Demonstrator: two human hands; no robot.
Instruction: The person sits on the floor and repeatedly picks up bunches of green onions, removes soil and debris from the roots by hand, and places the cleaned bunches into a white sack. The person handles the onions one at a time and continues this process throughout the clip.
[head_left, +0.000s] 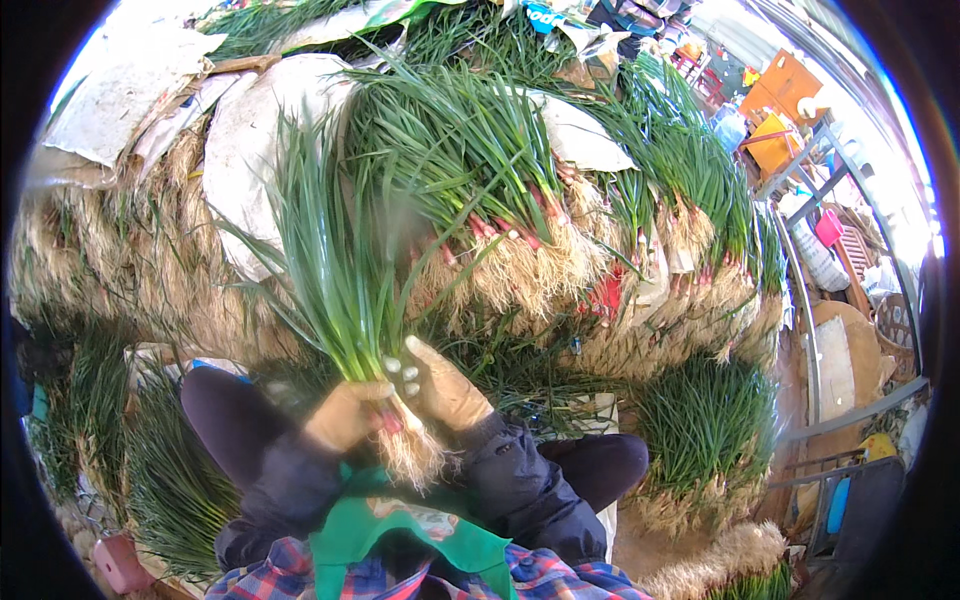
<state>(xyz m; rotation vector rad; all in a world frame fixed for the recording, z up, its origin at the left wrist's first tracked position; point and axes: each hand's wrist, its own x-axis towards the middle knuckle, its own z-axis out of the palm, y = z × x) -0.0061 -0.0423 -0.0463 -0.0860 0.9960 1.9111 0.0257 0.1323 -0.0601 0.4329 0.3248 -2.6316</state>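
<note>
My left hand (347, 415) is closed around the lower stems of a bunch of green onions (334, 277). The bunch stands roughly upright in front of my lap, long green leaves fanned out at the top. Below the hand hang its reddish-white bases and pale, stringy roots (411, 454). Beside the stems on the right is my right hand (451, 390), thumb raised and fingers curled toward the stalks. Whether those fingers grip any stalk is unclear. Both hands appear gloved. Just beyond them lies a large heap of green onions (465, 157), roots facing me.
White sacks (255, 135) partly cover the stacked bunches at left. More green onions (697, 427) stand at my right, and others (176, 465) lie at my left. A metal frame (855, 424) edges the right side. A pink plastic stool (122, 562) sits at lower left.
</note>
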